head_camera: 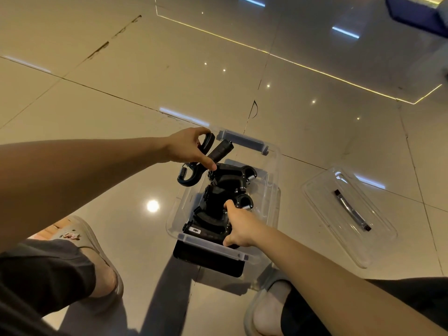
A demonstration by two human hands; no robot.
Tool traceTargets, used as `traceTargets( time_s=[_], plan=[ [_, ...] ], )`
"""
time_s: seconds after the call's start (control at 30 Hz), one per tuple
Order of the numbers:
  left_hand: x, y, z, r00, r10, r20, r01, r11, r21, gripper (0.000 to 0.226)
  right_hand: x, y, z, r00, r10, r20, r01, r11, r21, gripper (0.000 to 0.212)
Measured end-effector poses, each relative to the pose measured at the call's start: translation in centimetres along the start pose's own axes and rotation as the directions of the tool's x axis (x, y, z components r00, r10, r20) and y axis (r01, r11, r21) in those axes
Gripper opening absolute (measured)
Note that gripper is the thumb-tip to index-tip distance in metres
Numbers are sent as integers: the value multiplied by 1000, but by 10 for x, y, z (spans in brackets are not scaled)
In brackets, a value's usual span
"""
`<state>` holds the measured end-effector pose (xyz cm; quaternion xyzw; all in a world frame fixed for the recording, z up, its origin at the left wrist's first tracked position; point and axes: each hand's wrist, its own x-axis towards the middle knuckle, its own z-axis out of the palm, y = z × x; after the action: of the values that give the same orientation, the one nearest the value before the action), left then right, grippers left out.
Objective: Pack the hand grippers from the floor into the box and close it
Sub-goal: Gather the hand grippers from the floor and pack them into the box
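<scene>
A clear plastic box (272, 166) stands open on the tiled floor between my feet, with several black hand grippers (228, 180) stacked inside. My left hand (188, 147) grips one black hand gripper (206, 157) by a handle, holding it over the box's far left rim, its spring end hanging down. My right hand (238, 225) reaches into the near end of the box, its fingers curled around the nearest black gripper (208, 219) there. The clear lid (349, 214) with a dark handle lies flat on the floor to the right of the box.
My two feet in pale slippers (97, 253) flank the box's near end, the right slipper (266, 309) close to its corner. A dark blue object (419, 13) sits at the far right. Glossy beige tiles surround everything.
</scene>
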<state>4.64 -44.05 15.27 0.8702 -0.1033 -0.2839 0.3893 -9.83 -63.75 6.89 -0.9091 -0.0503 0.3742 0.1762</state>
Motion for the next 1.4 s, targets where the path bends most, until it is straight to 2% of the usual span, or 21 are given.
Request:
traceTargets(
  time_s=[0.17, 0.47, 0.6, 0.7, 0.87, 1.2, 1.33, 1.4],
  plan=[
    [0, -2, -1, 1000, -4, -2, 4, 1000, 4, 107, 4, -3, 3, 997, -5, -79, 9, 999, 39, 83],
    [0, -6, -1, 1000, -9, 5, 9, 1000, 5, 110, 8, 1, 6, 998, 15, -64, -18, 998, -52, 79],
    [1, -7, -1, 1000, -10, 9, 10, 1000, 15, 110, 8, 0, 3, 997, -1, -74, 1, 1000, -5, 89],
    [2, -6, 0, 1000, -9, 10, 8, 1000, 19, 110, 6, -5, 5, 998, -22, -58, 18, 998, -61, 101],
    [3, -7, 0, 1000, -9, 11, 9, 1000, 20, 110, 4, -6, 1, 1000, 0, -24, -3, 994, -110, 98],
    [5, -8, 0, 1000, 5, 14, -5, 1000, 25, 112, 5, -2, 1, 1000, 22, -21, -23, 997, -70, 97],
    [6, -5, 1, 999, 31, 12, -31, 999, 32, 110, 8, 2, -7, 999, 35, -25, -35, 999, 25, 105],
    [6, -3, 1, 999, 48, 14, -49, 998, 30, 110, 9, 3, -25, 997, 26, -76, -18, 996, 93, 107]
  ],
)
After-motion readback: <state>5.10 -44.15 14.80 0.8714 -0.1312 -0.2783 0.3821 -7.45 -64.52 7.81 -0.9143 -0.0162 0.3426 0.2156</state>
